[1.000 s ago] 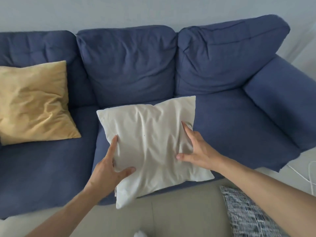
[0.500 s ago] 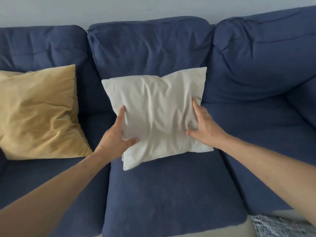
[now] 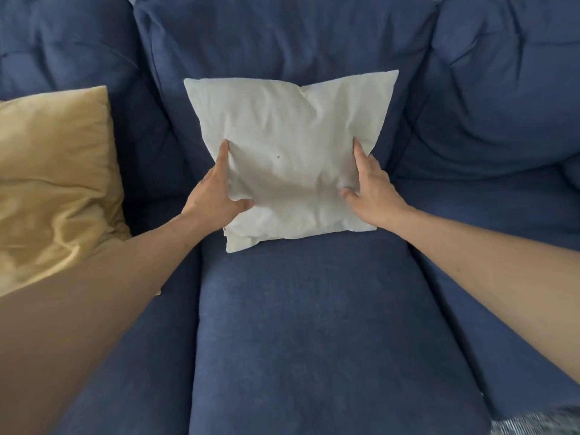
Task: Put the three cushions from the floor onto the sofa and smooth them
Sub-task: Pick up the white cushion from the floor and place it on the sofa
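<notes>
We see a white cushion [image 3: 290, 158] standing on the middle seat of the blue sofa [image 3: 329, 324], top edge leaning against the middle back cushion [image 3: 282, 36]. Its bottom edge touches the seat, lower left corner sticking slightly forward. Fabric is wrinkled, with a small dark speck near the centre.

Left hand [image 3: 213, 196] grips the cushion's lower left side: thumb pressed on the front face, index finger laid up along the left edge, the other fingers hidden behind the fabric. Right hand [image 3: 373, 189] grips the lower right side the same way, thumb on the front, fingers running up the right edge. Both hands closed on the cushion, one per side, forearms reaching in from the bottom corners of the view.

We note a yellow cushion [image 3: 53, 186] on the left seat, propped against the left back cushion, shiny and creased, well apart from the white one. The left forearm crosses in front of its lower corner.

At the bottom right corner we see a sliver of a black-and-white patterned fabric [image 3: 539, 423], just past the front edge of the sofa; we cannot tell what it is from this little.

Right seat of the sofa carries nothing we can make out.
</notes>
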